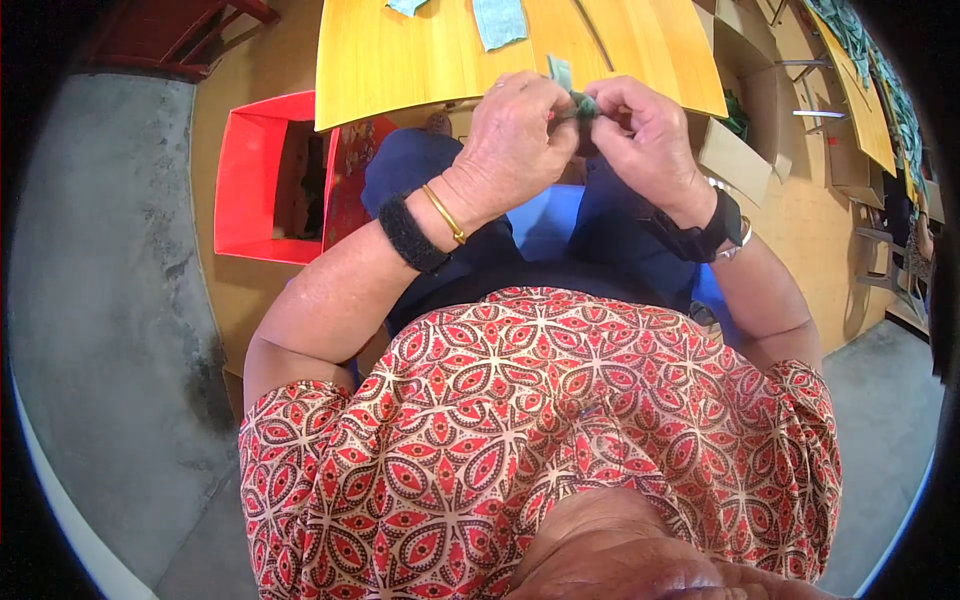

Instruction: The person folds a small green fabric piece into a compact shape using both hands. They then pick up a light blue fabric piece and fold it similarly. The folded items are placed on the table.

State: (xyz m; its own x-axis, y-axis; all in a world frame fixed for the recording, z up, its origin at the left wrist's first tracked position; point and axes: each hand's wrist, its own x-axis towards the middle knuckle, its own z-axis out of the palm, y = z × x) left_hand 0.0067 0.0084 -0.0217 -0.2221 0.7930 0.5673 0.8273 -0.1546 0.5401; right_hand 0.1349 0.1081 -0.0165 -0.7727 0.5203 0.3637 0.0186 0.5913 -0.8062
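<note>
Just in front of the yellow table's near edge, my two hands meet over a small teal strip of fabric. My left hand is closed, its fingertips pinching the bunched strip from the left. From the other side my right hand grips it between thumb and bent fingers. One end of the strip sticks up between the hands, while the rest is partly covered by fingers. A little dark object shows near the left fingertips, too small to name. On the table lies a flat light-blue fabric piece.
An open red box stands on the floor left of my legs. Cardboard boxes sit to the right of the table. Farther right, another yellow table carries a heap of teal fabric pieces.
</note>
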